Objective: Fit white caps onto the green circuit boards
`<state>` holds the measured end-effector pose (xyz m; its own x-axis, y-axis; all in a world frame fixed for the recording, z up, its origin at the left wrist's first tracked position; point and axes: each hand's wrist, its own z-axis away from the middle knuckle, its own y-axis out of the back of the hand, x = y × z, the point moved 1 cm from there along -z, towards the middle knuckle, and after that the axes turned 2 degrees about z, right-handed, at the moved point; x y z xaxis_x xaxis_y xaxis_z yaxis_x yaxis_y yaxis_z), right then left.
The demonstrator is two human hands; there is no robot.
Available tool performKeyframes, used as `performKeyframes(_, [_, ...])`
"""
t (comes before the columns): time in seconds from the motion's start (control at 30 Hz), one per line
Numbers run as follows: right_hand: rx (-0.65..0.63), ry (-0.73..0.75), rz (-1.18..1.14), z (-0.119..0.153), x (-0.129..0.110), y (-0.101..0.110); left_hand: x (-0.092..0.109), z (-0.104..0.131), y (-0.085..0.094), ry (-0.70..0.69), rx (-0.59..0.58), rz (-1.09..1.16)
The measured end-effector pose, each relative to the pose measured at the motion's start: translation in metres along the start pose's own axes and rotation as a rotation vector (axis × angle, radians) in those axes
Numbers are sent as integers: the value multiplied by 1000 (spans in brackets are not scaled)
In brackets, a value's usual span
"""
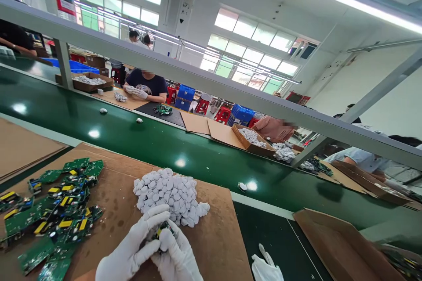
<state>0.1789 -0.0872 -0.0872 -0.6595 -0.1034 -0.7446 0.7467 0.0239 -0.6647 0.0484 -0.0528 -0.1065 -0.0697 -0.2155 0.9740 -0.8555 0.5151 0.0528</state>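
Note:
My left hand point(136, 246), in a white glove, closes its fingers round one side of a small green circuit board point(166, 230). From the other side my right hand point(180, 252), also gloved, grips the same board, with its thumb over the front. The fingers hide most of the board. Just behind my hands a heap of small white disc-like pieces point(168, 193) lies on a brown cardboard sheet point(217, 224). To the left several green circuit boards point(62, 206) with yellow components are piled on the cardboard.
Beyond the cardboard runs a green conveyor belt point(158, 140) carrying a few white pieces point(242, 186). A white glove point(267, 268) lies at lower right, near a cardboard tray point(339, 241). A metal rail point(198, 74) crosses above the belt. Co-workers point(148, 85) sit across it.

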Motion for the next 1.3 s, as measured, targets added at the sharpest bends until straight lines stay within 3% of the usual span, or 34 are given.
performKeyframes(0.27, [50, -62, 89, 7, -3, 9, 6, -8, -2, 74, 36, -9])
performKeyframes(0.43, [73, -54, 96, 4, 8, 14, 14, -15, 0, 103, -83, 95])
performKeyframes(0.6, [85, -42, 85, 3, 19, 19, 6, -10, -6, 135, 29, 72])
performKeyframes(0.77, [61, -55, 127, 5, 8, 14, 24, -17, -2, 142, -151, 245])
performKeyframes(0.93, [46, -69, 157, 7, 1, 6, 35, -23, -3, 188, -111, 278])
performKeyframes(1.1, [40, -74, 164, 6, 1, 6, 29, -22, -4, 162, -84, 285])
performKeyframes(1.2, [41, -69, 159, 6, 3, 10, 19, -17, 0, 147, -177, 298])
performKeyframes(1.3, [38, -69, 150, 8, 6, 15, 11, -11, 3, 54, -166, 111])
